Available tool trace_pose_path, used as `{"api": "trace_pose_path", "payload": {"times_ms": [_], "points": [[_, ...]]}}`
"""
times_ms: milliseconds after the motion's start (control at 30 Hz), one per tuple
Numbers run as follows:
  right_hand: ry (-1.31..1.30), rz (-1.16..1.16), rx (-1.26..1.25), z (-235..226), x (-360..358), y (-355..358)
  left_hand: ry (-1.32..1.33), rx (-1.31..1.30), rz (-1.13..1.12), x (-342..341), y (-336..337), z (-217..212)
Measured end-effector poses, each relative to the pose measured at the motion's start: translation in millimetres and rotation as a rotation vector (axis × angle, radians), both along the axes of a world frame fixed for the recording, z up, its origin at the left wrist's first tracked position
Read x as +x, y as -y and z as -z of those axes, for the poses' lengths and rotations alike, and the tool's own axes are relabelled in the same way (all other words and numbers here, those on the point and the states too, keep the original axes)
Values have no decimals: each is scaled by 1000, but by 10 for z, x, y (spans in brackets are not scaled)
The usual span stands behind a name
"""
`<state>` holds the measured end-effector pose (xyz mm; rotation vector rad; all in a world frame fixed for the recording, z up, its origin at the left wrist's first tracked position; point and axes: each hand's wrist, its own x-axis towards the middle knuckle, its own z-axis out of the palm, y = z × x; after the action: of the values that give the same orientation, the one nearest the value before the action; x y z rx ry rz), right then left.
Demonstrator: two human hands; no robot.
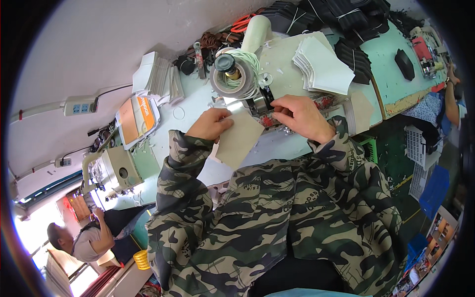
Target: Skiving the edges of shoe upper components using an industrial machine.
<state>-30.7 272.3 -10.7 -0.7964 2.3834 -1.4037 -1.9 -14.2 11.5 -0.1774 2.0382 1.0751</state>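
My left hand (210,123) pinches the upper left edge of a flat, angular beige sheet (241,138), which hangs in front of a small table-mounted machine. The sheet's upper edge lies by the machine's bright metal part. To the right, my right hand (301,117) has its thumb and fingers drawn together beside the machine's black metal part (261,102). Whatever is between those fingertips, if anything, is too small to make out. Behind the sheet stands a round grey dish with a coil of pale cord (251,64) and a dark-topped knob (225,63).
White cut sheets (324,67) are stacked at the back right, and another pile (157,76) stands at the back left. Bundled black pieces (354,57) and orange-handled scissors (241,23) lie behind. A sewing machine (121,168) stands left. Co-workers sit at both sides.
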Motion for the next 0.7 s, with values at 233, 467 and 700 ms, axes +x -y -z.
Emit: {"api": "trace_pose_path", "payload": {"times_ms": [233, 467, 700], "points": [[33, -9, 48, 0, -44, -4, -34, 67, -31, -84, -101, 40], [-435, -151, 412, 37, -227, 157, -355, -64, 179, -226, -342, -46], [440, 25, -161, 155, 69, 153, 114, 325, 54, 53, -142, -113]]}}
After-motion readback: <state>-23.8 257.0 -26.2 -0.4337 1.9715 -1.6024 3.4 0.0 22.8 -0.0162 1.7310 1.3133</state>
